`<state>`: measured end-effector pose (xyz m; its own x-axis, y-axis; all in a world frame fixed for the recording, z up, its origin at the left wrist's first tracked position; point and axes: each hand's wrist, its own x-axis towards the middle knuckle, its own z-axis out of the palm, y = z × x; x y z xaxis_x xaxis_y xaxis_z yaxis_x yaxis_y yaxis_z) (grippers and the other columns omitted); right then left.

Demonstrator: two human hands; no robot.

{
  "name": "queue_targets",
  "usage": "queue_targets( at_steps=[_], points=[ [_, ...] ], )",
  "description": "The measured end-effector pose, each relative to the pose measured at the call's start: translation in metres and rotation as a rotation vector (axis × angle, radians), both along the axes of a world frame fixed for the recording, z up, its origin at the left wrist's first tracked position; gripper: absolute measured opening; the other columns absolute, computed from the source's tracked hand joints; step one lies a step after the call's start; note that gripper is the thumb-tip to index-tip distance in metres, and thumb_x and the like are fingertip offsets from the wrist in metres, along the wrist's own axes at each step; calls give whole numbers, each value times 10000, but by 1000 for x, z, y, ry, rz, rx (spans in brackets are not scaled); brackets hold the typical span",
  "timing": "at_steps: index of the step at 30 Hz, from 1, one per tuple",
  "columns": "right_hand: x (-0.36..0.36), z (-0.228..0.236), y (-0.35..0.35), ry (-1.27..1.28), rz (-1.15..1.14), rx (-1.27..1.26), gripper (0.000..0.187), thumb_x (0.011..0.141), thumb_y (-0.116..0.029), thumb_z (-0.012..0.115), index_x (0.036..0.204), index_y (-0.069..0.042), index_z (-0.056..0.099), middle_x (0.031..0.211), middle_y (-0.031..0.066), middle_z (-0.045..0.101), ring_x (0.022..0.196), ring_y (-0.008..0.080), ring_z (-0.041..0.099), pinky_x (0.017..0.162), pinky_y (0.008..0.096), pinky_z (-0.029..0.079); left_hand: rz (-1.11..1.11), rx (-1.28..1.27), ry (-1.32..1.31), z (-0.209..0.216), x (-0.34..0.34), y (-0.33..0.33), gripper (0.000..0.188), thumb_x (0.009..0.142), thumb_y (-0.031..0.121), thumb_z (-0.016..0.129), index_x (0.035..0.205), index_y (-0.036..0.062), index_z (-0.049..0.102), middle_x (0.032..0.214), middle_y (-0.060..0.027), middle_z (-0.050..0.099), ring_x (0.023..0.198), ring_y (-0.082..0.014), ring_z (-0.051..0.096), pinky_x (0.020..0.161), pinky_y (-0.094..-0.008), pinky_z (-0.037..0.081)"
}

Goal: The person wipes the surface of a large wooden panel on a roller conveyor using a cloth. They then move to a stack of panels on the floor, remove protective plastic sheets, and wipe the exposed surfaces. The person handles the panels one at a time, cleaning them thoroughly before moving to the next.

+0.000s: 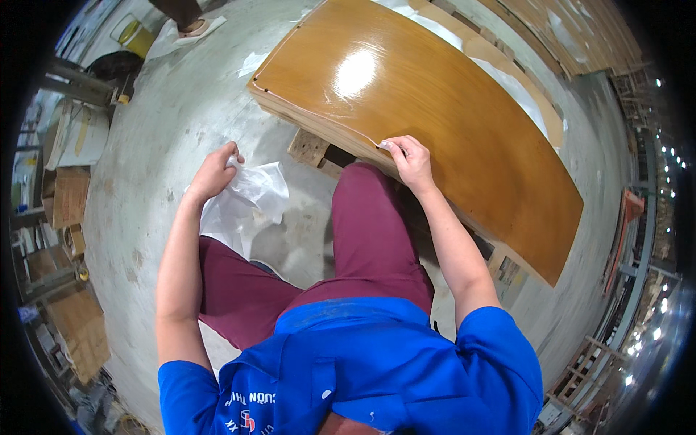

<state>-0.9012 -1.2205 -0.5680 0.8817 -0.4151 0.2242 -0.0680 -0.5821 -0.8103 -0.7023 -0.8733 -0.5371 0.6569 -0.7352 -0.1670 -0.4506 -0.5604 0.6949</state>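
A stack of glossy brown curved wooden panels (pixel 449 123) lies in front of me, its pale layered side facing my knees. My right hand (pixel 412 161) is closed at the near edge of the top panel, pinching a small white wad (pixel 385 145). From the wad a thin pale strand (pixel 319 114) runs along the edge to the far left corner. My left hand (pixel 215 172) is closed on a crumpled white plastic sheet (pixel 255 192), which hangs beside my left knee, apart from the panels. I cannot tell whether the wad is plastic or cloth.
A wooden pallet (pixel 310 148) shows under the panels. Cardboard boxes (pixel 71 196) and shelving line the left side. Another person's foot (pixel 194 29) stands at the back left, near a yellow-green bucket (pixel 135 36). More boards (pixel 580 32) are stacked at the far right.
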Motion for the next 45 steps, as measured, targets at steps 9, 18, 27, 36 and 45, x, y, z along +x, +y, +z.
queue_targets(
  at_steps=[9, 18, 27, 36, 45],
  points=[
    [-3, 1, 6, -49, -56, -54, 118, 831, -108, 571, 822, -14, 642, 748, 125, 598, 683, 256, 586, 633, 330, 466, -55, 309, -42, -30, 4, 1, 236, 738, 105, 451, 959, 59, 519, 871, -266, 593, 878, -417, 563, 769, -450, 442],
    [-48, 3, -6, -47, -177, -97, 117, 831, -112, 567, 807, -18, 633, 745, 125, 599, 690, 270, 588, 634, 342, 468, -345, 1177, 99, -51, -30, 25, 620, 636, 537, 685, 1122, 159, 619, 1180, -120, 559, 1174, -319, 459, 927, -506, 394],
    [-135, 11, -32, -31, -455, -129, 129, 834, -130, 572, 814, -17, 630, 750, 130, 599, 679, 261, 587, 616, 332, 461, -285, 1234, -4, -75, -16, 21, 415, 641, 202, 623, 1046, 111, 638, 1086, -158, 618, 1010, -316, 595, 858, -435, 480],
    [-219, 14, -58, -45, -701, -173, 126, 836, -128, 588, 807, -12, 627, 756, 123, 608, 677, 226, 600, 618, 314, 475, -415, 901, -68, -85, -13, 9, 288, 683, 157, 559, 950, 88, 644, 989, -172, 634, 940, -339, 600, 801, -419, 483],
    [-223, 7, -61, -10, -724, -141, 126, 841, -124, 565, 812, -8, 606, 796, 141, 612, 744, 295, 597, 664, 363, 474, -374, 796, -206, -77, -25, -9, 277, 703, 221, 512, 843, 38, 664, 916, -209, 633, 894, -356, 603, 788, -436, 481]
  ],
)
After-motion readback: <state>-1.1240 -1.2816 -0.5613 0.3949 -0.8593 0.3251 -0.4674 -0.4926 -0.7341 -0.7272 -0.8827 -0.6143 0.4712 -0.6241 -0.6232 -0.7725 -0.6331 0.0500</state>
